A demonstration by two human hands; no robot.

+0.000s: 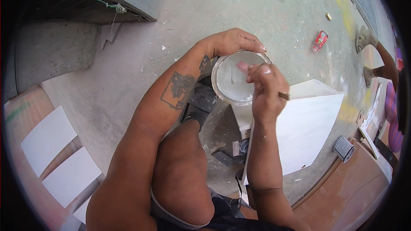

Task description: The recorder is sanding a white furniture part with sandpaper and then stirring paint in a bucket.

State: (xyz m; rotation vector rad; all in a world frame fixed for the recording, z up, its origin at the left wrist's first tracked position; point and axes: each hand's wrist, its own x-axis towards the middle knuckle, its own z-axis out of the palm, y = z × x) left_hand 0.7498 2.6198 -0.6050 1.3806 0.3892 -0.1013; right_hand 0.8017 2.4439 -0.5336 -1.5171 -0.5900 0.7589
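Right hand clamps pink-tipped tool jutting over bucket, left hand gripping rim

Left hand holding bucket, right hand gripping tool

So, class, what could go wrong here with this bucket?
The white mix might drip from the tool in the right hand onto the nearby white panel. If the left hand slips off the rim, the bucket could tip, perhaps spilling onto the dark shoe close by.
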